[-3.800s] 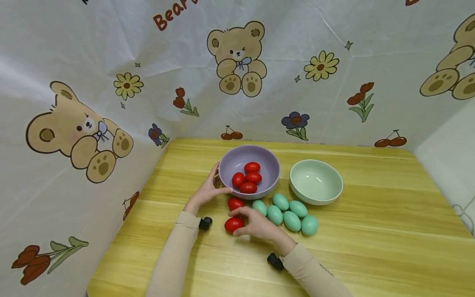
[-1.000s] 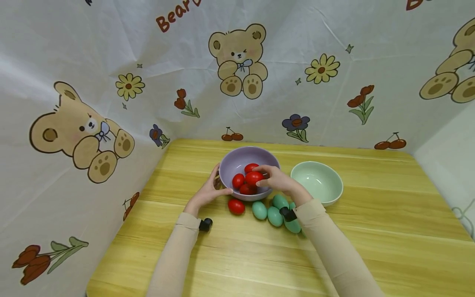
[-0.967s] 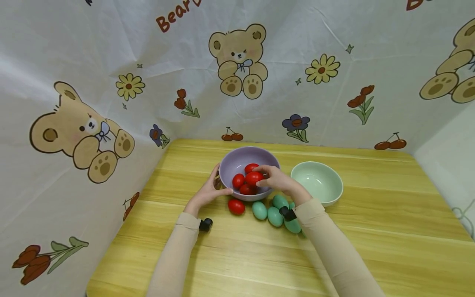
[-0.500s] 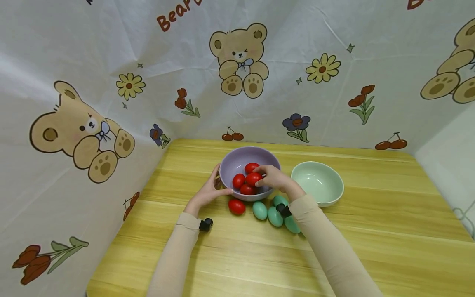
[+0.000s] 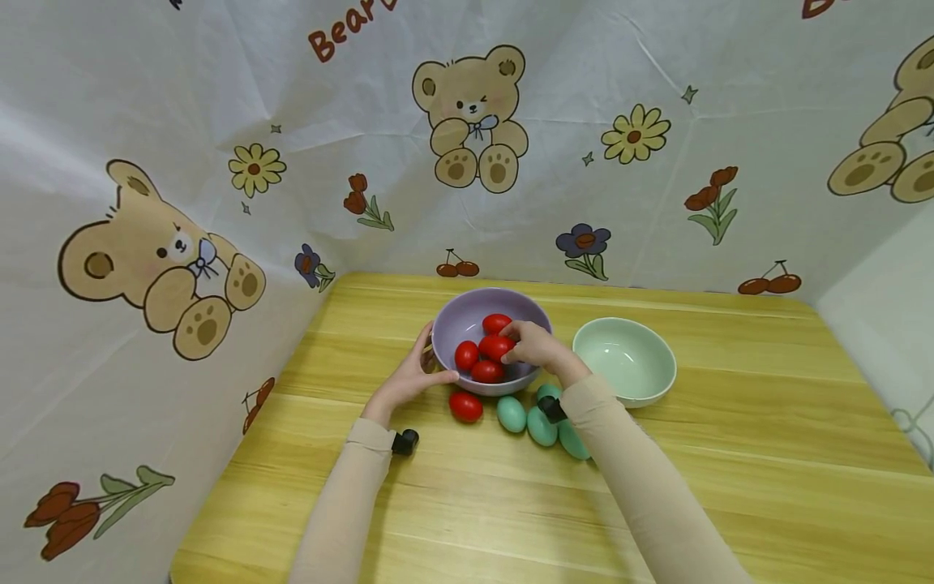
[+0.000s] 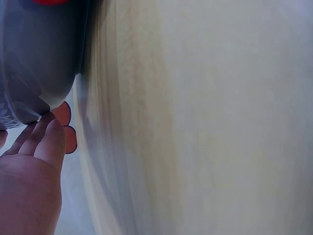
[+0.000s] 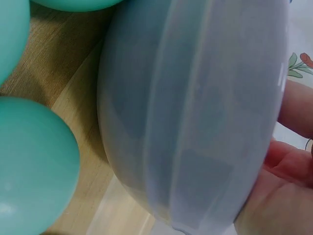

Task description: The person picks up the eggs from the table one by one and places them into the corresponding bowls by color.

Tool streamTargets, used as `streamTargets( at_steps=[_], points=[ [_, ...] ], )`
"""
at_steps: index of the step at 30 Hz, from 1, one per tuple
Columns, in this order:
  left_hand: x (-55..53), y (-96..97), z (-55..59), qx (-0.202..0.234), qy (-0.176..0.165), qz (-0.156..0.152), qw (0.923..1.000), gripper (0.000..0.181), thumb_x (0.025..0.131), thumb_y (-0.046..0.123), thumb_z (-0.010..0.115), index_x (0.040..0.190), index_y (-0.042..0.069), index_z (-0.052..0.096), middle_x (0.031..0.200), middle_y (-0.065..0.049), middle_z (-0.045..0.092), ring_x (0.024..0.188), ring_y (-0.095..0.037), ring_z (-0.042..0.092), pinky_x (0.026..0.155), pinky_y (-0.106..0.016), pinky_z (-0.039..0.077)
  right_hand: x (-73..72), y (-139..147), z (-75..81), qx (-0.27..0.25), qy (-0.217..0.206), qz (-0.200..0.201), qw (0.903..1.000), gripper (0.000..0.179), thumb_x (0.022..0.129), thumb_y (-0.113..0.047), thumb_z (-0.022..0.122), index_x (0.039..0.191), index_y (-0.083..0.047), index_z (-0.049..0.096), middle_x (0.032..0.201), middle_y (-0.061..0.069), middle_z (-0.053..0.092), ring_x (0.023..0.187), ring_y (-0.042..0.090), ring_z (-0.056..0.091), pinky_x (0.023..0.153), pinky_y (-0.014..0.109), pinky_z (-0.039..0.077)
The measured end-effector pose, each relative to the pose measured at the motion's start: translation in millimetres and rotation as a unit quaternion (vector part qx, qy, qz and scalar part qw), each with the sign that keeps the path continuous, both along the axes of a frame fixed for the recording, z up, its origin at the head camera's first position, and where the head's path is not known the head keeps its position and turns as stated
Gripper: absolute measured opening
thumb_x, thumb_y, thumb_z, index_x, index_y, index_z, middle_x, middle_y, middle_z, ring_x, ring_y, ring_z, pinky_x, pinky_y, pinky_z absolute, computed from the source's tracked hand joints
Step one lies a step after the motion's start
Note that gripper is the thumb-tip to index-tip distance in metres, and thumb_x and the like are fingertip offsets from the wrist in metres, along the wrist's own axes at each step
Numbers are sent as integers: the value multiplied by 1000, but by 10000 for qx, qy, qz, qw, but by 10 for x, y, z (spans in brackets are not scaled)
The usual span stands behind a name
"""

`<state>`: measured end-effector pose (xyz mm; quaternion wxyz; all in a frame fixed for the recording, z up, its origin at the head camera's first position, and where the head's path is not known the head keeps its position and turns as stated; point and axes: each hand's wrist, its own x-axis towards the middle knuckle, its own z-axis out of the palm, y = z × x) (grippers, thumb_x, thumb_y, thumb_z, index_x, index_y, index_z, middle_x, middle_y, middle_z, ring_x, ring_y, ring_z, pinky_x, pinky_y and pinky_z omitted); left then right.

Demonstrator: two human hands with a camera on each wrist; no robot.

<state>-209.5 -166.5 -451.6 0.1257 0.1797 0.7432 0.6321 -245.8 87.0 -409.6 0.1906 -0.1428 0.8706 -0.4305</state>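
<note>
Several red eggs (image 5: 487, 372) lie in the purple bowl (image 5: 467, 320). My left hand (image 5: 409, 380) holds the bowl's left side, thumb at the front below the rim and fingers against the outer wall; the left wrist view shows fingertips (image 6: 54, 137) touching that wall. Reaching over the right rim, my right hand (image 5: 538, 346) has thumb and fingers around a red egg (image 5: 494, 348) down among the others. The bowl wall hides this egg in the right wrist view. Another red egg (image 5: 465, 406) sits on the table in front of the bowl.
Several green eggs (image 5: 511, 414) lie in front and right of the purple bowl, some partly under my right sleeve (image 5: 620, 438). A pale green bowl (image 5: 635, 365) stands to the right on the wooden table (image 5: 766, 422). A bear-print sheet (image 5: 350, 97) rises behind.
My right hand took a red egg from the table into the purple bowl. Over the last half second it eased slightly left and the eggs there shifted. My left hand stays on the bowl.
</note>
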Motion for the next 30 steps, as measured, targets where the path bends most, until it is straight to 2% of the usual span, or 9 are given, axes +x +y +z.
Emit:
streamTargets(
  at_steps=[8, 11, 15, 23, 30],
  points=[
    [8, 11, 24, -37, 35, -16, 10000, 101, 79, 9, 74, 149, 11, 2, 149, -21, 13, 133, -41, 19, 107, -46, 21, -3, -46, 29, 226, -224, -206, 9993, 43, 77, 2, 69, 117, 6, 55, 107, 18, 55, 94, 28, 51, 77, 31, 50],
    [10, 13, 24, -71, 35, 4, 10000, 101, 79, 9, 74, 149, 11, 2, 149, -21, 13, 133, -40, 20, 107, -46, 21, -14, -55, 26, 323, -287, -214, 9988, 45, 77, 0, 70, 118, 6, 55, 108, 17, 55, 95, 28, 51, 78, 31, 49],
    [9, 7, 11, -78, 39, 31, 10000, 100, 79, 8, 74, 149, 11, 2, 149, -21, 13, 133, -40, 20, 107, -46, 21, -38, -80, 7, 613, -207, -186, 9977, 44, 76, -3, 72, 117, 4, 56, 107, 17, 57, 95, 28, 52, 81, 33, 48],
    [20, 6, 22, -106, 59, 42, 9999, 100, 79, 8, 74, 149, 10, 3, 148, -23, 13, 132, -42, 21, 107, -46, 21, -39, -142, -17, 1102, 80, -151, 9938, 42, 72, -2, 75, 110, 2, 58, 99, 14, 59, 91, 27, 53, 76, 31, 48],
    [24, 2, 21, -135, 41, 55, 9999, 101, 79, 9, 74, 149, 10, 2, 149, -22, 12, 133, -41, 20, 107, -46, 21, -51, -154, -30, 1236, -33, -226, 9921, 42, 72, -3, 76, 110, 2, 59, 97, 12, 60, 89, 25, 53, 71, 29, 49]
  ],
)
